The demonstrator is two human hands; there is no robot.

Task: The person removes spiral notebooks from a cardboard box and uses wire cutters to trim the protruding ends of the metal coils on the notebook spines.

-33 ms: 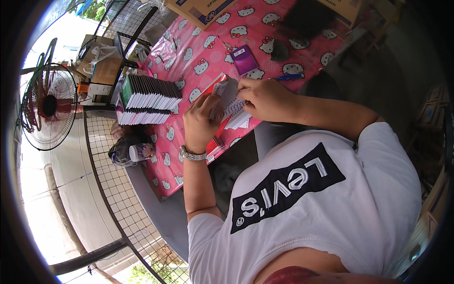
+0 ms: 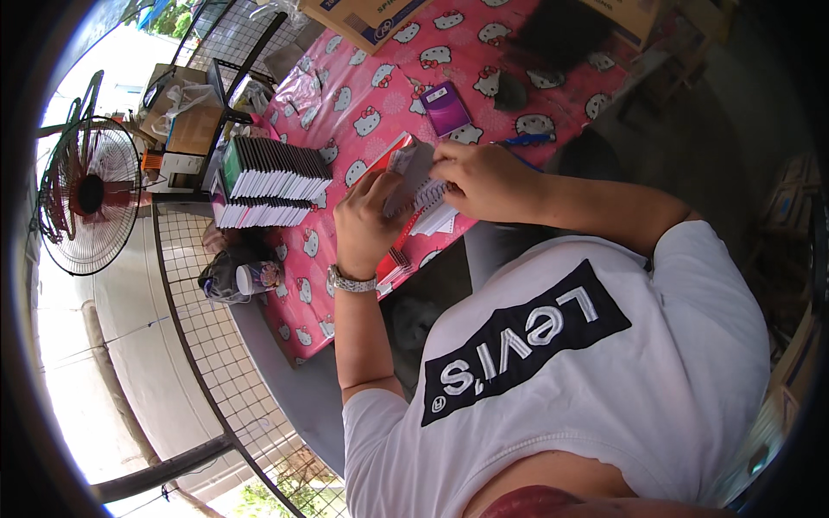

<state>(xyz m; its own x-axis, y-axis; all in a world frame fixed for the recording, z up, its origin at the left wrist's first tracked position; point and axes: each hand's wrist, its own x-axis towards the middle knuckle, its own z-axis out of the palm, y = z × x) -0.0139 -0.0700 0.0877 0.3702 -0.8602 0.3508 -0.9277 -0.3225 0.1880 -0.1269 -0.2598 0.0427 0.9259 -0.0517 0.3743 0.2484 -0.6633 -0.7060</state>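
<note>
Over the near edge of the table I hold a small spiral notebook [image 2: 417,164] with a grey cover and a wire coil along its side. My left hand [image 2: 367,220], a metal watch at its wrist, is closed on the notebook's left end, thumb across it. My right hand [image 2: 488,180] pinches at the other end of the coil, its fingertips bent in. Beneath the notebook lie white pages and red covers [image 2: 395,266], partly hidden by my hands. Just beyond them lies a purple notebook [image 2: 446,110].
Stacked spiral notebooks [image 2: 272,168] stand at the left on the pink patterned tablecloth [image 2: 367,95]. Near them are a lidded cup [image 2: 259,278] and a dark bag. A blue object [image 2: 531,140] lies right of the purple notebook. Cardboard boxes [image 2: 363,22] sit at the back; a fan [image 2: 89,194] stands left.
The coil and the fingers of my right hand have shifted very slightly. Both hands keep their hold, and the things on the table have not moved.
</note>
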